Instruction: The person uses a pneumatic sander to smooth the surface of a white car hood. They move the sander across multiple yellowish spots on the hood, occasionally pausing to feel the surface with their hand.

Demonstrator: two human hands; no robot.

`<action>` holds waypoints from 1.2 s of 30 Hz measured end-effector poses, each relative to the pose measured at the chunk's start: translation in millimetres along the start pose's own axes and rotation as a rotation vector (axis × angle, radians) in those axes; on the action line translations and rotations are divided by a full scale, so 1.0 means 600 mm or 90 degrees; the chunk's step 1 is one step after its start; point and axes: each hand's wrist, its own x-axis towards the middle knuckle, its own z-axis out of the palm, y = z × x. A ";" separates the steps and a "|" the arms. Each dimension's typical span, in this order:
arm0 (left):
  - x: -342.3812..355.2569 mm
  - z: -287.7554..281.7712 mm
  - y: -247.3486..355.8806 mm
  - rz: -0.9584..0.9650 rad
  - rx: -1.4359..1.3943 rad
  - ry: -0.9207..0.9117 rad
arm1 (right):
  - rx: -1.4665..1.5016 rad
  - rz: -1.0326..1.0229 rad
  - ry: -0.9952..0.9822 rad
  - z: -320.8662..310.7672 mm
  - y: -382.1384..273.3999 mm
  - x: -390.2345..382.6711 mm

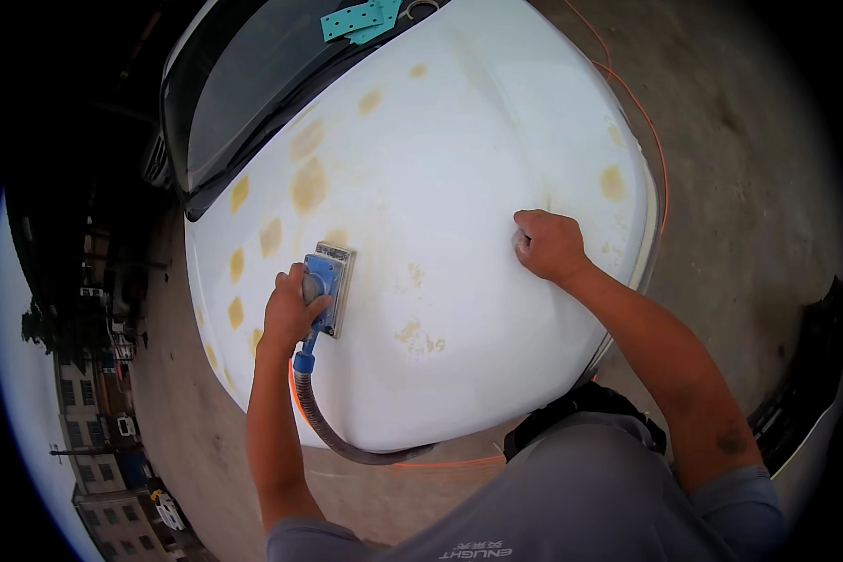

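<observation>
My left hand (pixel 288 309) is wrapped round a blue power sander (pixel 326 281) with a rectangular pad. A ribbed dark hose (pixel 318 417) runs from its tail over the front edge of the white car hood (pixel 440 187). The sander looks tilted over the hood; whether its pad touches the paint I cannot tell. Yellowish sanded patches (pixel 309 185) dot the hood around it, mostly on the left side. Over the right part of the hood, my right hand (pixel 550 245) is closed in a fist. Pale dust or a small pale thing shows at its curled fingers.
Teal perforated sanding sheets (pixel 354 21) lie near the windshield (pixel 272 84), beside a round ring-shaped item. An orange air line (pixel 654 140) curves along the hood's right side on the concrete floor (pixel 731 187). Vehicles and a building stand at far left.
</observation>
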 end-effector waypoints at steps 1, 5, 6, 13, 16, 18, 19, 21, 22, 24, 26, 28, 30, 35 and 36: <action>0.018 -0.009 -0.010 0.001 -0.004 0.014 | -0.005 -0.001 0.001 0.001 -0.003 0.007; 0.052 -0.018 -0.037 0.007 -0.014 0.043 | -0.011 -0.010 -0.002 0.003 -0.007 0.008; 0.044 -0.014 -0.039 0.008 -0.011 0.041 | -0.010 -0.014 -0.004 0.004 -0.008 0.009; -0.044 0.014 -0.046 -0.006 -0.004 -0.010 | -0.013 0.011 -0.023 -0.003 -0.002 0.008; -0.019 0.007 -0.036 -0.021 0.006 -0.003 | -0.014 0.012 -0.020 0.000 -0.006 0.006; 0.027 -0.011 -0.021 -0.009 0.001 0.010 | 0.005 -0.001 0.002 0.004 -0.004 0.008; 0.049 -0.014 -0.014 0.007 -0.012 0.017 | 0.007 -0.005 0.010 0.003 -0.004 0.008; 0.075 -0.027 0.002 0.023 0.004 0.009 | 0.018 -0.023 0.021 0.004 -0.012 0.008; 0.081 -0.033 0.007 0.035 0.011 0.008 | 0.014 -0.030 0.028 0.005 -0.012 0.009; 0.065 -0.032 0.006 0.039 0.015 0.000 | 0.003 -0.040 0.043 0.007 -0.006 0.009; 0.038 -0.012 0.003 0.047 0.022 -0.004 | 0.007 -0.027 0.039 0.001 -0.007 0.010; 0.005 -0.003 -0.001 0.026 0.018 -0.027 | 0.022 -0.020 0.052 0.000 -0.009 0.011; -0.007 0.005 -0.019 0.015 0.012 -0.029 | 0.003 -0.009 0.029 0.000 -0.011 0.013; 0.062 -0.016 -0.015 0.015 0.004 0.001 | -0.041 -0.027 0.013 0.009 -0.012 0.009; 0.071 -0.025 -0.007 0.014 0.003 0.009 | -0.035 -0.037 0.025 0.005 -0.013 0.008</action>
